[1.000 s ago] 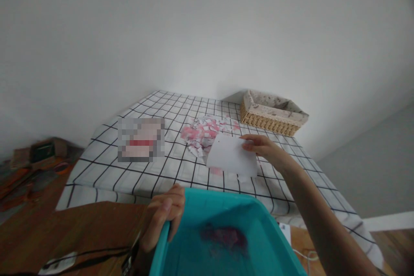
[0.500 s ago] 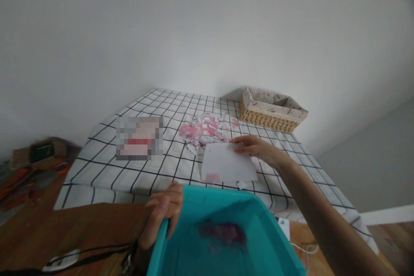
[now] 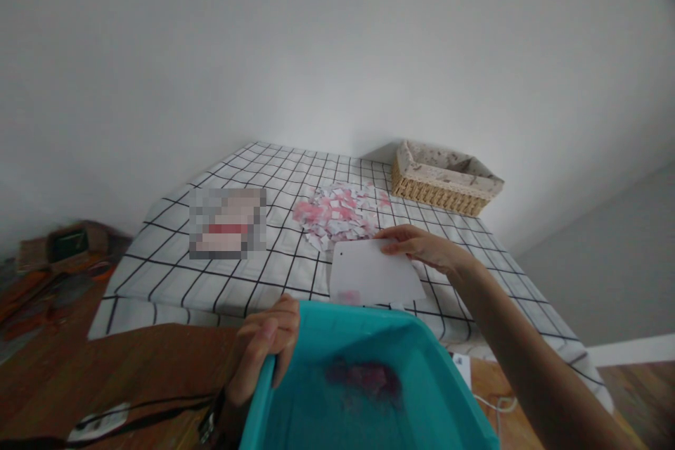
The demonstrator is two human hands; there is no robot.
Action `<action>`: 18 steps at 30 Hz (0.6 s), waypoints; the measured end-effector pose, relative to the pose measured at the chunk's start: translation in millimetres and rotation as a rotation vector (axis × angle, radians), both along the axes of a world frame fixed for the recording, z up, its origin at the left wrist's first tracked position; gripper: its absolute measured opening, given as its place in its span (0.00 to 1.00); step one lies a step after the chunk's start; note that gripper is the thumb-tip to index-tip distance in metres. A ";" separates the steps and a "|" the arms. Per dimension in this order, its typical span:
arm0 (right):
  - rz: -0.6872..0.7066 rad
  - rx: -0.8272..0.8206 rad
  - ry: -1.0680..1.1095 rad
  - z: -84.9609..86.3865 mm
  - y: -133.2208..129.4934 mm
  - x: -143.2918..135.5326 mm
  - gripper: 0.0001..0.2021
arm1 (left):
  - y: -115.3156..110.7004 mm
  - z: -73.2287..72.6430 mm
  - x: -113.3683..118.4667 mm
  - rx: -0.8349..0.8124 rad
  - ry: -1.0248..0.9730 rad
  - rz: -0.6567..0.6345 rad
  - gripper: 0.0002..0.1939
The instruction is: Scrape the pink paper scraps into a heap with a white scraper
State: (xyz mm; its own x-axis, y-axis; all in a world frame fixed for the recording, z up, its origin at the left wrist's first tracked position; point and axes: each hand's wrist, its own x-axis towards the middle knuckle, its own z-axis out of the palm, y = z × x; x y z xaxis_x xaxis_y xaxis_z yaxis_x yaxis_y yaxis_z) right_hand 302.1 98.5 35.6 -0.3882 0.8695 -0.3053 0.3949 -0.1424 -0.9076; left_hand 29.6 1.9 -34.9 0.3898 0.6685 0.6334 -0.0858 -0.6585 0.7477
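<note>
Your L hand [image 3: 268, 343] grips tub [image 3: 363, 313] rim, R hand [image 3: 422, 247] pinches card [image 3: 369, 271]; scraps [image 3: 337, 212] may drop btwn desk [image 3: 287, 271] & tub if rim dips.

Teal bin [image 3: 448, 373], black-checked white tablecloth [image 3: 211, 267]

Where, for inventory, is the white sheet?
Head view, right of centre: the sheet is in the right hand, between pink-white paper scraps and the teal plastic bin.

Head view, forward, downward; close above tub [image 3: 453, 380]
</note>
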 end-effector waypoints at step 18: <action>0.068 -0.025 0.014 -6.9 6.0 -0.2 0.13 | -7.2 4.7 9.9 -0.079 -0.167 0.074 0.30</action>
